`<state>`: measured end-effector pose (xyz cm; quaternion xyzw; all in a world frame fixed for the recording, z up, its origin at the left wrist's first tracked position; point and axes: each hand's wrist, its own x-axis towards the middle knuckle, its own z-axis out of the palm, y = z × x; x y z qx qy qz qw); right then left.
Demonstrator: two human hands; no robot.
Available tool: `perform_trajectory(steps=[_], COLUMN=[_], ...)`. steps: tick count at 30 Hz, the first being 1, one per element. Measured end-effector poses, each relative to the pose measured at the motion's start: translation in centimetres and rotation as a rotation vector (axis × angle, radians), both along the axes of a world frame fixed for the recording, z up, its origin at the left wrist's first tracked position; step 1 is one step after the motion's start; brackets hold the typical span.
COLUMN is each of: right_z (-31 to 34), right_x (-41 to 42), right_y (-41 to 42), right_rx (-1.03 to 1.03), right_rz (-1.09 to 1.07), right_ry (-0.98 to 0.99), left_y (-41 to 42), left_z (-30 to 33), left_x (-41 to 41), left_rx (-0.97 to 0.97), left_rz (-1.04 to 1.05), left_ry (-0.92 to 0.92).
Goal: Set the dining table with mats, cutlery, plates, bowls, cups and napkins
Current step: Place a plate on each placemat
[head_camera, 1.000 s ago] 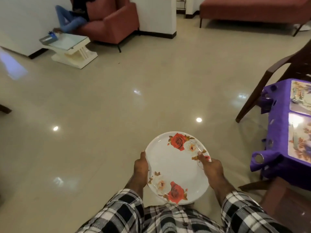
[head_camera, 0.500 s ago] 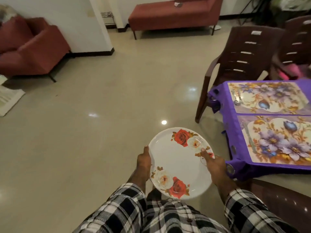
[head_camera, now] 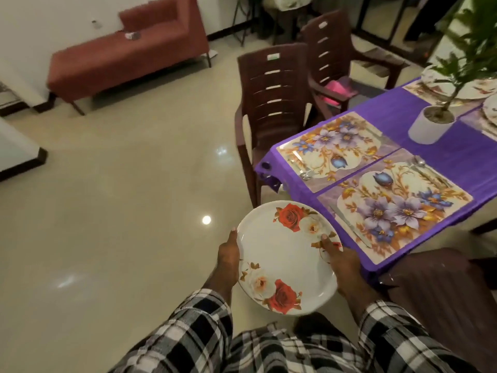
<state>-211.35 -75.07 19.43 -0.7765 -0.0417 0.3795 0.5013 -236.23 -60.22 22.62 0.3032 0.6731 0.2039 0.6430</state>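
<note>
I hold a white plate (head_camera: 285,261) with red and white roses in front of my waist. My left hand (head_camera: 228,251) grips its left rim and my right hand (head_camera: 340,258) grips its right rim, thumb on top. To the right stands the dining table under a purple cloth (head_camera: 430,135). Two floral mats lie near its corner: the near mat (head_camera: 395,205) carries a knife (head_camera: 349,224) and a spoon (head_camera: 425,169), the far mat (head_camera: 333,149) carries cutlery (head_camera: 302,168) on its left side. More plates (head_camera: 468,87) sit at the far end.
A potted plant in a white pot (head_camera: 430,127) stands mid-table. Two brown plastic chairs (head_camera: 271,100) are at the table's far side, one holding something pink (head_camera: 336,90). Another brown chair (head_camera: 443,281) is beside my right arm. A red bench (head_camera: 129,57) stands by the wall.
My view has swung right while I carry the plate. The table, mats and chairs have come into fuller view, and the potted plant now shows. Both hands keep their grip on the plate.
</note>
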Motion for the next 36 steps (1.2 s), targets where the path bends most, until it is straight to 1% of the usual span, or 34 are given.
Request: perform_trajectory(steps=[2,3,5,8,11,15,16,18,19,21,24,25,27,31,32,33,34,36], right_z=[-0.3,-0.5,-0.7,-0.6,-0.8,-0.4,-0.3,-0.2,-0.6,-1.0,-0.9,-1.3,-2.4,-5.5,-6.0,-6.1,-7.5,-9.2], right_x=[2.5,4.1,6.9,11.2,14.5,18.6,19.5,21.3,22.0,23.4,24.5,25.0,25.7,27.2,27.7,28.1,28.9,30.0], right_y=[1.3,2.2,3.8,6.0,7.1,7.4,7.3,7.3,7.2,6.8,6.1,5.7,4.8,2.1,1.4,1.0,0.0,-1.2], right_rx=[0.018,0.061,0.117,0.108,0.171,0.181,0.175,0.17,0.171,0.175,0.14,0.093,-0.014,-0.036,-0.063,-0.068,-0.074,-0.082], right_rz=[-0.048,-0.064,-0.071,-0.093,-0.133,-0.176,-0.19,-0.206,-0.203,-0.232,-0.331,-0.363,-0.464,-0.701,-0.743,-0.799,-0.843,-0.907], right_ry=[0.0,-0.014,-0.043,0.006,0.022,0.096,0.098,0.082,0.049,-0.006,-0.067,-0.114,-0.171,-0.219,-0.208,-0.227,-0.219,-0.244], left_y=[2.3,3.6,6.2,9.5,10.3,12.4,12.9,14.0,14.7,15.9,16.6,17.0,17.0,19.5,21.1,23.2,24.9,25.5], left_z=[0.0,-0.3,-2.6,-3.6,-0.2,-0.9,-0.8,0.2,0.0,-0.2,-0.3,-1.1,-0.5,-0.8,-2.0,-4.5,-6.4,-5.0], left_x=[3.4,5.1,8.0,12.4,16.0,19.6,20.8,23.5,24.5,27.1,30.4,31.8,34.0,36.5,36.4,36.2,36.0,35.9], left_rx=[-0.011,-0.02,-0.049,-0.09,-0.066,-0.054,-0.072,-0.022,0.0,-0.024,-0.033,-0.028,-0.02,0.065,0.085,0.12,0.128,0.123], left_rz=[-0.044,-0.056,-0.083,-0.103,-0.163,-0.2,-0.209,-0.266,-0.257,-0.262,-0.292,-0.274,-0.248,-0.253,-0.246,-0.224,-0.204,-0.171], left_ry=[-0.041,-0.054,-0.098,-0.134,-0.206,-0.206,-0.149,-0.034,-0.043,-0.144,-0.227,-0.21,-0.088,0.016,0.032,0.042,0.054,0.079])
